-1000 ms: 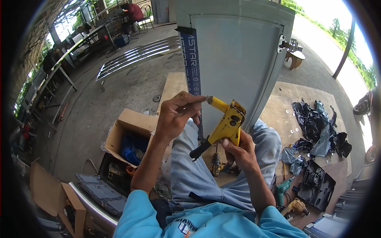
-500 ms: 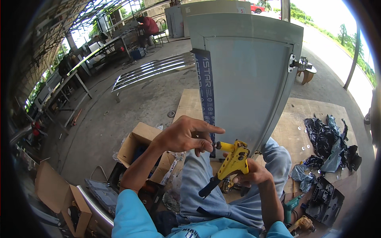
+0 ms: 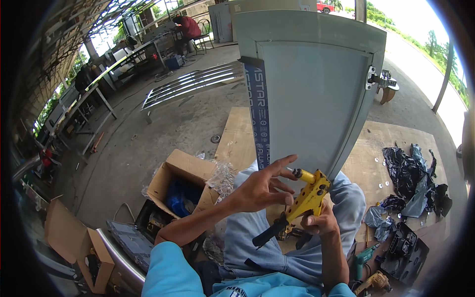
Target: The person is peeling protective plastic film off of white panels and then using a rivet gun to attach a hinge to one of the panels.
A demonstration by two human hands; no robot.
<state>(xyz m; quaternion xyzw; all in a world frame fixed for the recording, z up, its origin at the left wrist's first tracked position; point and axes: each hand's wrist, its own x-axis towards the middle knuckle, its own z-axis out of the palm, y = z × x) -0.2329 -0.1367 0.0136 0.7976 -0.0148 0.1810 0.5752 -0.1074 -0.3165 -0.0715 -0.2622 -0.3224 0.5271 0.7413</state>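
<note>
My right hand (image 3: pixel 322 221) grips a yellow hand riveter (image 3: pixel 308 199) with a black handle, held tilted over my lap. Its short round nose points up and to the left. Close by, my left hand (image 3: pixel 261 187) has its fingers apart, the index finger stretched above the nose and the thumb beside the yellow body. Whether the thumb touches it I cannot tell. In front of my knees stands a grey framed door panel (image 3: pixel 314 99), with a blue-and-white film strip (image 3: pixel 259 99) along its left edge and a metal hinge (image 3: pixel 375 78) on its right.
An opened cardboard box (image 3: pixel 188 166) sits left, with another box (image 3: pixel 99 252) nearer me. At right lie crumpled black plastic (image 3: pixel 401 168), an opened black tool case (image 3: pixel 408 252) and a green power drill (image 3: pixel 363 260). A slatted metal frame (image 3: pixel 193 84) and a seated person (image 3: pixel 188 29) are farther back.
My left hand has moved right, and its fingers have spread away from the riveter's nose tip. The riveter has shifted slightly right in my right hand.
</note>
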